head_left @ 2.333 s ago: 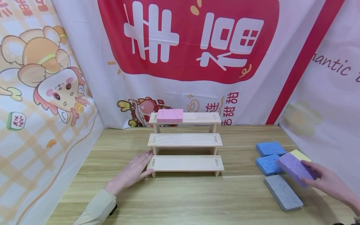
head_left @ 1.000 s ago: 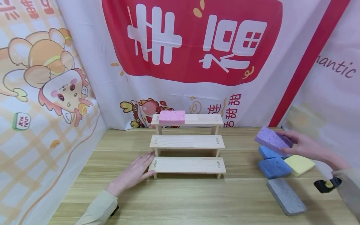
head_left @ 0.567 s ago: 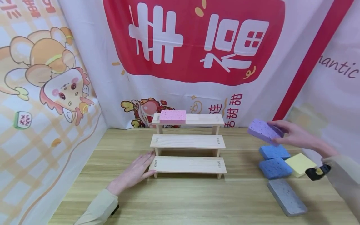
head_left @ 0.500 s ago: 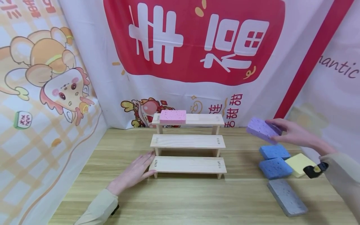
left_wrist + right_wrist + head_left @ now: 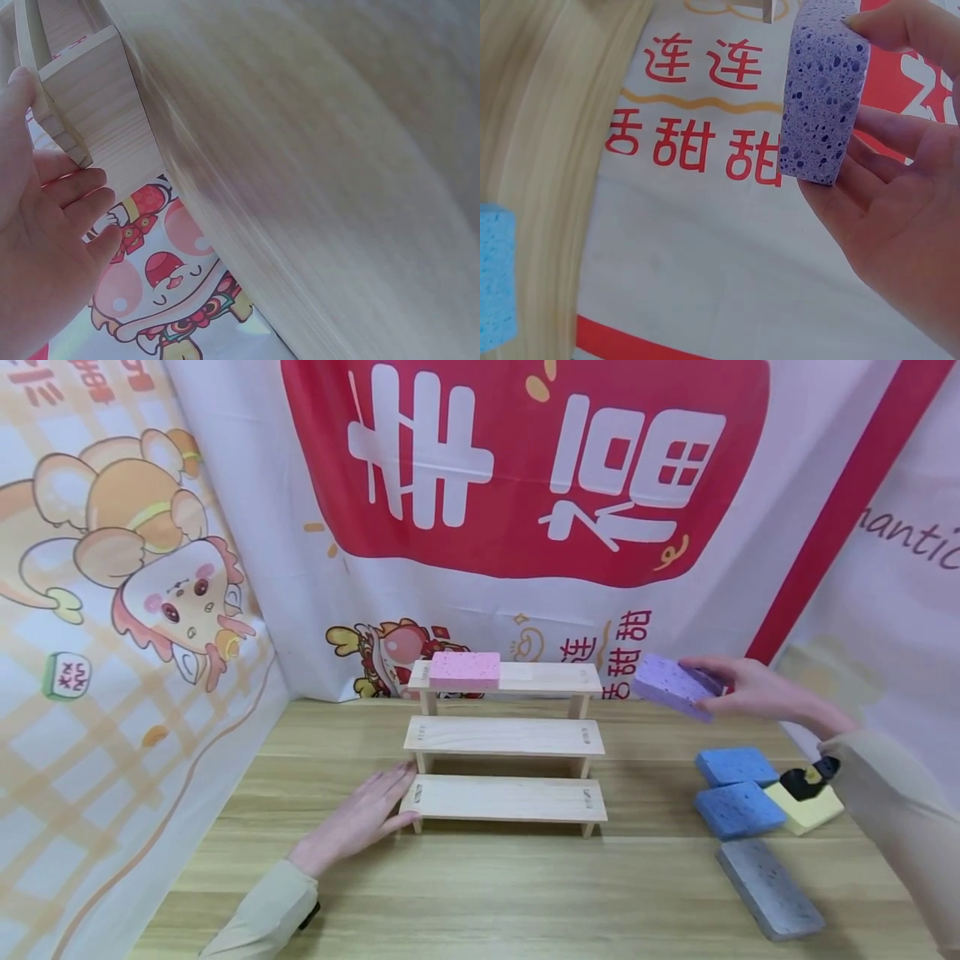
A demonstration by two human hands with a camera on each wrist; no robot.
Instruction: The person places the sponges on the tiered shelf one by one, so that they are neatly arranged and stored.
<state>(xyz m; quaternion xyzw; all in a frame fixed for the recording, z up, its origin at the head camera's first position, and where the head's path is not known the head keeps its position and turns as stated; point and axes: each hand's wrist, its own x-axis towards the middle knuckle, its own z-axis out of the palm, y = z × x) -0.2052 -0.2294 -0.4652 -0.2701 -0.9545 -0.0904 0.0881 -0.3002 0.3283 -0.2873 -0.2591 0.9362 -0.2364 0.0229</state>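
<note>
A purple sponge (image 5: 667,682) was held above the table (image 5: 487,893), just right of the wooden stand (image 5: 502,735).
It was pinched by the right hand (image 5: 753,688); the stand was touched by the left hand (image 5: 358,820), fingers outstretched. The sponge was judged light, yielding and unlikely to slip, best taken gently across opposite edges.

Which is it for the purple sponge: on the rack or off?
Off: the right hand grips the purple sponge, with a visible gap to the wooden rack.
</note>
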